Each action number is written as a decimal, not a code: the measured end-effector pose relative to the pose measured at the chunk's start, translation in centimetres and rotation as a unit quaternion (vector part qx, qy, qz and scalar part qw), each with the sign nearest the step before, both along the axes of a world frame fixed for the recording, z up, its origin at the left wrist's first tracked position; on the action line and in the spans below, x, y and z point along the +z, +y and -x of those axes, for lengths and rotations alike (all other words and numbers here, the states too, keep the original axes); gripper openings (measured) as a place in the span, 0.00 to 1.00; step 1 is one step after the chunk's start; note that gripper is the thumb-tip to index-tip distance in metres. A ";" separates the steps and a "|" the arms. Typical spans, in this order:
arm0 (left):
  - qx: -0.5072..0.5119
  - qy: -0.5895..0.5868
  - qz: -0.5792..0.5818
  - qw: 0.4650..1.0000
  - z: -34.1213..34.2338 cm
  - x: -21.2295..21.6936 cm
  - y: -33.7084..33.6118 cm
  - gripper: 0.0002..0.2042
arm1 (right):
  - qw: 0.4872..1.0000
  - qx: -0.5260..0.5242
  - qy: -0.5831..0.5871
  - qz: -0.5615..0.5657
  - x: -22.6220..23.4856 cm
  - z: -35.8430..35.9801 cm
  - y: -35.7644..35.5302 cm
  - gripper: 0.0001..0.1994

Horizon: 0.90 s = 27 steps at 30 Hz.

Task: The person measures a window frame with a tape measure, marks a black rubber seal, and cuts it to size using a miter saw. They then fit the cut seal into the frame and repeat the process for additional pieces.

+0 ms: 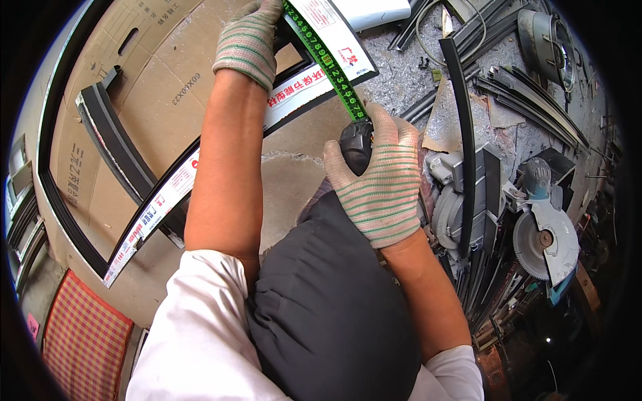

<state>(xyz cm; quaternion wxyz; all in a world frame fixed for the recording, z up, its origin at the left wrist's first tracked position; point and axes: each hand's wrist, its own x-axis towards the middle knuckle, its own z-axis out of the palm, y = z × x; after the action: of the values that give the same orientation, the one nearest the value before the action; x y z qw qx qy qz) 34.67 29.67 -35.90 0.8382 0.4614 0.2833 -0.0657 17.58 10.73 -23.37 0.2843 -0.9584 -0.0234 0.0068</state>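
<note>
- Widest thing in play, the brown cardboard point(154, 60), and over it lies the big frame point(307, 90): sides already meeting at two visible corners, printed white film on the near and right-hand sides, no pencil mark to be made out.
- Across the near side sits a dark curved profile point(117, 140), lying at a slant, neither hand on it.
- Forearms now! The left reaches nearly straight up over the frame's near side; the right, bent at the elbow, angles in from the lower right.
- Left hand point(247, 50), gloved, right up at the top edge beside the blade's far end; fingertips out of sight, so how far they're open, or what they grip, I can't tell.
- Right hand point(378, 180), gloved too, closed snugly round the tape measure point(358, 144), thumb to one side, fingers to the other, just off the frame's near right corner.
- And the slim green blade point(328, 63) is out, running beside the filmed right-hand side and past that corner: measuring looks well under way, with the reading and the winding-in seemingly left.
</note>
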 end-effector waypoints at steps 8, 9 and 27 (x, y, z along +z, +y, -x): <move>-0.006 0.000 0.003 1.000 0.0 -0.1 0.1 0.14 | 1.000 0.003 0.005 -0.001 0.0 -0.1 -0.1 0.37; -0.002 0.001 0.005 1.000 0.0 -0.1 0.1 0.14 | 1.000 0.006 0.008 0.000 0.0 -0.1 -0.1 0.37; 0.027 -0.028 -0.125 0.991 1.2 3.0 -0.5 0.22 | 0.999 -0.023 -0.006 -0.034 -0.1 -0.3 -0.2 0.34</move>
<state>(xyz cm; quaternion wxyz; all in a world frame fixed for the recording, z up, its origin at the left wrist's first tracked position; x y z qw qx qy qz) 33.50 29.19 -32.85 0.7833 0.5563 0.2775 0.0056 17.83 10.55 -23.44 0.3162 -0.9487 -0.0032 -0.0065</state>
